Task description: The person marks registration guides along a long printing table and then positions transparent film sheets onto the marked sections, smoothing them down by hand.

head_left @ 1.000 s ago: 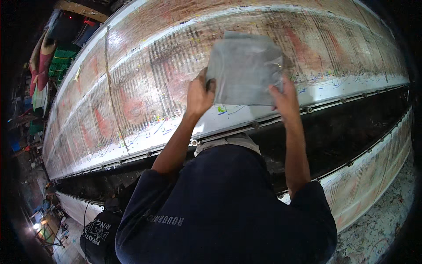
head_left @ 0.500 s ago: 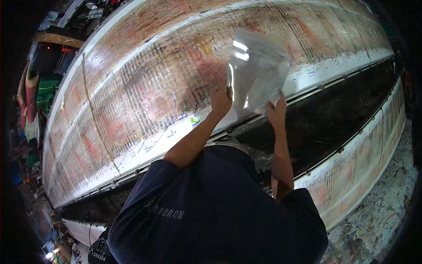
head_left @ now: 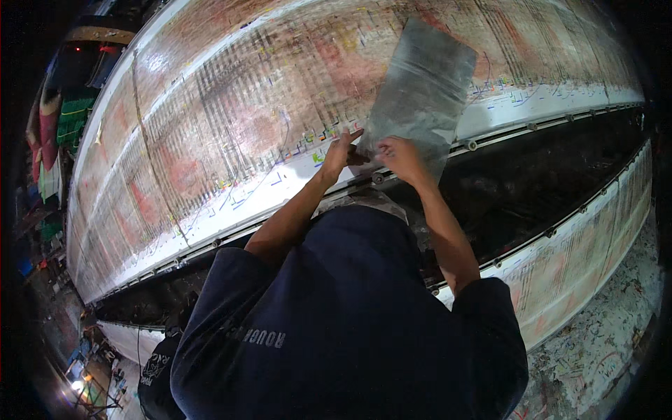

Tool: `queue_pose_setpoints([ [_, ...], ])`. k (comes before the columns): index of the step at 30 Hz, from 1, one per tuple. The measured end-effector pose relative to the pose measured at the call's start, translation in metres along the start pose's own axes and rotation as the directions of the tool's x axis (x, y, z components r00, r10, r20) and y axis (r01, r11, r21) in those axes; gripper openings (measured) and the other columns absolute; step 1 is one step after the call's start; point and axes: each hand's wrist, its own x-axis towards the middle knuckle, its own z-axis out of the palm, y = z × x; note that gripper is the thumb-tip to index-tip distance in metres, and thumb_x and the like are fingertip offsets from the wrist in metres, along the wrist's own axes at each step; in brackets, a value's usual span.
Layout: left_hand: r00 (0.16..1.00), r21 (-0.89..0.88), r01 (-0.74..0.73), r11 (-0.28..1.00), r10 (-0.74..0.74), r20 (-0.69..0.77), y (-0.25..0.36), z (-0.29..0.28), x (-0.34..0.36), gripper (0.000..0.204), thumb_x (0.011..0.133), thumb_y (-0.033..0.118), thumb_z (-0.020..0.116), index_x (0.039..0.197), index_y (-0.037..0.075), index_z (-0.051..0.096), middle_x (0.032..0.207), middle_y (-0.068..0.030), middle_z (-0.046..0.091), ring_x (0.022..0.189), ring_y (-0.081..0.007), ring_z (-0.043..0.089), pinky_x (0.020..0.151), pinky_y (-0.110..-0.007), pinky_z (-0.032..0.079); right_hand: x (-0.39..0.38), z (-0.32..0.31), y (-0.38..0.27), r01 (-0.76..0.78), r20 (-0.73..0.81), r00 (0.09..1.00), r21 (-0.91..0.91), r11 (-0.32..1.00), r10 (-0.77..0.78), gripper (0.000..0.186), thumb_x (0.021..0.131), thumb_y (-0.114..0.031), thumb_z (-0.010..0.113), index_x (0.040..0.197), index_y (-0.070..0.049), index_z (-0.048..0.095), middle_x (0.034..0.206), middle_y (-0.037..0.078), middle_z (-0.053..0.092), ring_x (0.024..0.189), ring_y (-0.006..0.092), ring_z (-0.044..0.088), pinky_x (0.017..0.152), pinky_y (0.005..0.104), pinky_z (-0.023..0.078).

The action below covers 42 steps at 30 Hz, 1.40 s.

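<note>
A clear, greyish plastic sheet [head_left: 428, 87] stands up over the big curved panel, its lower end by my hands. My right hand [head_left: 404, 158] is closed, fingers bent in at the sheet's lower left corner. Just left of that corner is my left hand [head_left: 338, 157], its index finger stretched out and the other fingers apart from it. Whether its fingertips touch the sheet's edge is hard to make out. Beneath both hands runs the white margin of the curved panel [head_left: 259, 133], whose reddish-brown, streaked surface carries many small coloured marks.
A rim with small round fittings [head_left: 471, 145] edges the panel. Below it lies a dark gap [head_left: 525, 182], then a second curved panel [head_left: 560, 280]. Stained floor [head_left: 595, 357] shows at lower right. Green netting [head_left: 73, 119] hangs at left. A dark cap or cloth [head_left: 159, 378] shows at lower left.
The sheet has turned and now reaches higher up the panel. My right hand has shifted left toward my left hand. My left hand has come slightly down-left, its fingers spreading.
</note>
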Motion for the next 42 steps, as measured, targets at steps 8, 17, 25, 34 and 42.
queue_pose_setpoints([
  [8,1.000,-0.171,0.003,0.985,-0.004,-0.004,-0.010,-0.003,0.000,0.085,0.096,0.073,0.027,0.141,0.005,0.051,0.098,-0.0149,0.068,0.084,-0.0218,0.068,0.077,-0.033,0.056,0.015,0.038,-0.008,0.080,-0.097,0.990,-0.215,0.973,-0.103,0.035,0.074,-0.028,0.082,0.094,-0.002,0.069,0.094,0.012,0.070,0.085,0.0300,0.069,0.077,0.0403,0.053],
  [17,0.993,-0.087,0.047,0.995,-0.037,0.111,0.010,-0.004,-0.008,0.089,0.097,0.070,0.011,0.138,0.003,0.053,0.110,-0.0156,0.065,0.098,-0.0274,0.067,0.088,-0.039,0.052,0.042,0.053,0.012,-0.193,-0.206,0.948,0.240,0.951,0.244,0.049,0.074,-0.040,0.085,0.091,0.003,0.071,0.074,0.011,0.069,0.064,0.0181,0.065,0.060,0.0327,0.049],
  [25,0.994,-0.153,0.036,0.988,-0.020,0.107,0.004,-0.008,-0.003,0.094,0.096,0.073,0.009,0.136,0.002,0.055,0.105,-0.0145,0.065,0.090,-0.0276,0.068,0.084,-0.039,0.054,0.047,0.041,0.008,-0.367,-0.052,0.899,0.454,0.812,0.435,0.030,0.081,-0.023,0.082,0.086,0.004,0.068,0.067,0.001,0.060,0.054,0.0092,0.053,0.049,0.0235,0.040],
  [34,0.992,-0.126,0.024,0.992,-0.008,0.125,0.012,-0.008,-0.006,0.093,0.095,0.075,0.015,0.135,0.001,0.056,0.105,-0.0174,0.066,0.087,-0.0274,0.068,0.083,-0.038,0.055,0.043,0.027,0.003,-0.452,0.128,0.876,0.554,0.699,0.465,0.024,0.082,-0.020,0.080,0.092,-0.001,0.067,0.070,0.001,0.062,0.059,0.0093,0.057,0.051,0.0237,0.041],
  [42,0.976,0.198,-0.215,0.956,0.219,0.004,0.007,-0.001,0.011,0.044,0.096,0.036,0.059,0.121,0.001,0.058,0.095,-0.0137,0.070,0.083,-0.0267,0.069,0.076,-0.038,0.054,0.046,0.026,0.023,-0.455,0.125,0.873,0.556,0.696,0.471,0.010,0.089,-0.013,0.065,0.093,-0.004,0.066,0.079,0.003,0.066,0.071,0.0144,0.064,0.063,0.0276,0.049],
])
